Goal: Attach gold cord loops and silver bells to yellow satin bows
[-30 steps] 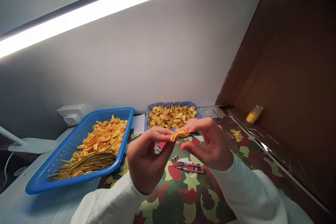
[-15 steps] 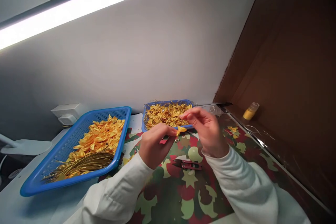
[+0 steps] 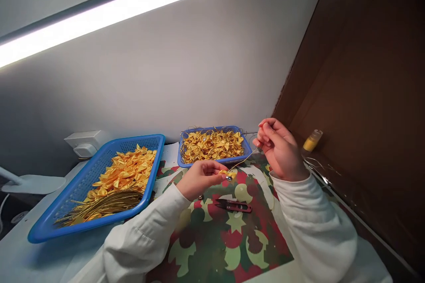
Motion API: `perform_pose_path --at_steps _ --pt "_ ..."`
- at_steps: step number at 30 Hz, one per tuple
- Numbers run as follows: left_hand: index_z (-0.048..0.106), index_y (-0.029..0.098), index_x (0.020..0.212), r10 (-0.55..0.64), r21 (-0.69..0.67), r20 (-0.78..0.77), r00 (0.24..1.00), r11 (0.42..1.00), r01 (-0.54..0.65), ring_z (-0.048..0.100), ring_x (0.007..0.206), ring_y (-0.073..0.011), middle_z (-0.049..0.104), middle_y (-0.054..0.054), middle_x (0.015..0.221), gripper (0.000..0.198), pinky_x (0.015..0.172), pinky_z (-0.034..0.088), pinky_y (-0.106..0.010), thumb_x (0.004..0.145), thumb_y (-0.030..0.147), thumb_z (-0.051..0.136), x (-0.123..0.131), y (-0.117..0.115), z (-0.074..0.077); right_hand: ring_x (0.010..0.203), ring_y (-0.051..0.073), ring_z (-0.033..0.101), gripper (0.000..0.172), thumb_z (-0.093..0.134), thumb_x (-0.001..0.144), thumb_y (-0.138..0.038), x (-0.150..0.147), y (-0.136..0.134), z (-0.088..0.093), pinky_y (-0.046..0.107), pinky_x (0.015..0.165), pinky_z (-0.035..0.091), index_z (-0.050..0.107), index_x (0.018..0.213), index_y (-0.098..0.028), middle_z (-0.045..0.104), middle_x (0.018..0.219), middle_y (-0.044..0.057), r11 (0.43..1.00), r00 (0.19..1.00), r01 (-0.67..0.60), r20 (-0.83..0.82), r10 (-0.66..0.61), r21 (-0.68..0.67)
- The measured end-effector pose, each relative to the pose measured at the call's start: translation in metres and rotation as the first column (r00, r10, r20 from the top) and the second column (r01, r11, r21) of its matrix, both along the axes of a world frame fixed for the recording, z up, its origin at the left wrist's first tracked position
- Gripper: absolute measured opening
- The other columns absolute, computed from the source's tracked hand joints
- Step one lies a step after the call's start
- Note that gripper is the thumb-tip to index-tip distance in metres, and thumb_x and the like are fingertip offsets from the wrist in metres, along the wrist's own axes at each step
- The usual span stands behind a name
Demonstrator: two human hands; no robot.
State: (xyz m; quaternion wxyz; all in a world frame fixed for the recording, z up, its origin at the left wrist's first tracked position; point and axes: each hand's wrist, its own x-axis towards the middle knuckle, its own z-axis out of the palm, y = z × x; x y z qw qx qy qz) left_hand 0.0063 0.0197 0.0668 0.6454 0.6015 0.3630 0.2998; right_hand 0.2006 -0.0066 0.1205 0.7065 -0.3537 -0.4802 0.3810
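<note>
My left hand [image 3: 199, 180] pinches a small gold ribbon bow [image 3: 233, 173] above the patterned mat. A shiny silvery bead or bell [image 3: 229, 178] sits at the bow, by my fingertips. From the bow a thin yellowish thread [image 3: 245, 159] runs up and right to my right hand [image 3: 280, 148]. The fingers of that hand are closed on the thread, raised higher than the left; the thread's end is hidden. Below the hands, red-handled thread snips [image 3: 234, 205] lie on the mat.
A large blue basket [image 3: 96, 152] at left holds gold bows and a bundle of gold cords. A smaller blue basket [image 3: 181, 157] at the back holds corded bows. Brown cardboard [image 3: 358, 75] stands at right, near a yellow thread spool [image 3: 312, 140]. The camouflage mat [image 3: 212, 247] covers the table.
My right hand has moved up and right, away from the left, and a thread now stretches between them. My left hand has turned the bow, so the silvery piece shows.
</note>
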Motion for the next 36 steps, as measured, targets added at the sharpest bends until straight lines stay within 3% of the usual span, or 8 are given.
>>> perform_pose_path --at_steps 3,7,15,21,24,27,29,36 --pt "0.069 0.013 0.067 0.059 -0.124 0.092 0.994 0.991 -0.048 0.052 0.051 -0.004 0.064 0.001 0.061 0.013 0.051 0.042 -0.015 0.06 0.02 0.078 -0.006 -0.006 0.007 0.049 0.007 0.03 0.017 0.07 0.074 -0.032 -0.007 -0.008 -0.002 0.019 0.047 0.032 0.06 0.081 -0.02 0.03 0.056 -0.009 0.992 0.93 -0.12 0.344 0.128 -0.044" --pt "0.072 0.013 0.066 0.201 -0.269 0.187 0.962 0.952 -0.147 0.057 0.056 -0.0062 0.067 -0.002 0.063 0.014 0.055 0.046 -0.016 0.058 0.022 0.081 -0.021 -0.025 0.014 0.049 0.006 0.03 0.014 0.075 0.068 -0.025 -0.029 -0.018 -0.01 0.02 0.045 0.027 0.07 0.078 -0.016 0.038 0.052 -0.008 0.97 0.645 -0.233 0.737 0.202 -0.062" --pt "0.075 0.013 0.075 0.334 -0.486 0.276 0.901 0.857 -0.169 0.063 0.064 -0.0085 0.071 -0.005 0.072 0.026 0.062 0.05 -0.017 0.056 0.029 0.083 -0.046 -0.071 0.01 0.047 0.006 0.04 0.016 0.072 0.075 -0.028 -0.065 -0.039 -0.026 0.02 0.044 0.03 0.069 0.067 -0.014 0.058 0.055 -0.001 0.928 0.616 -0.337 0.782 0.09 0.158" --pt "0.07 0.014 0.076 0.355 -0.221 0.177 0.918 0.923 -0.315 0.064 0.066 -0.0119 0.072 -0.004 0.072 0.023 0.065 0.051 -0.023 0.061 0.029 0.08 -0.055 -0.092 -0.003 0.053 0.007 0.038 0.029 0.079 0.063 -0.029 -0.059 -0.033 -0.014 0.02 0.047 0.031 0.068 0.087 -0.017 0.048 0.06 -0.006 0.852 0.695 -0.463 0.496 0.52 -0.245" --pt "0.066 0.016 0.077 0.385 0.264 -0.029 0.922 0.893 -0.365 0.064 0.064 -0.0155 0.071 -0.004 0.071 0.012 0.06 0.052 -0.027 0.07 0.025 0.071 -0.062 -0.105 -0.022 0.05 0.007 0.042 0.017 0.068 0.073 -0.032 -0.05 -0.012 -0.012 0.02 0.05 0.039 0.065 0.076 -0.016 0.043 0.056 -0.007 0.808 0.857 -0.47 0.035 0.514 -0.356" --pt "0.065 0.016 0.079 0.494 0.86 -0.249 0.833 0.508 -0.045 0.064 0.07 -0.0183 0.069 -0.006 0.074 0.013 0.065 0.052 -0.031 0.079 0.011 0.053 -0.064 -0.122 -0.049 0.046 0.005 0.039 0.009 0.06 0.079 -0.024 -0.051 0.005 -0.026 0.02 0.053 0.043 0.062 0.076 -0.016 0.042 0.056 -0.007 0.788 0.879 -0.454 -0.065 0.472 -0.416" --pt "0.063 0.015 0.073 0.557 0.889 -0.457 0.694 0.318 0.33 0.061 0.062 -0.0193 0.066 -0.007 0.068 0.023 0.058 0.05 -0.032 0.084 0.007 0.044 -0.061 -0.134 -0.067 0.047 0.005 0.043 0.007 0.059 0.081 -0.02 -0.059 0.009 -0.044 0.022 0.057 0.048 0.061 0.076 -0.015 0.046 0.057 -0.006 0.74 0.877 -0.454 -0.104 0.469 -0.496" --pt "0.06 0.015 0.067 0.469 0.763 -0.646 0.602 0.395 0.511 0.06 0.064 -0.0215 0.06 -0.005 0.067 0.012 0.054 0.048 -0.033 0.078 0.011 0.061 -0.045 -0.149 -0.088 0.076 0.012 0.062 0.015 0.054 0.091 -0.024 -0.069 0.005 -0.093 0.029 0.071 0.054 0.061 0.097 -0.012 0.063 0.088 0.004 0.58 0.886 -0.407 -0.148 0.44 -0.706"
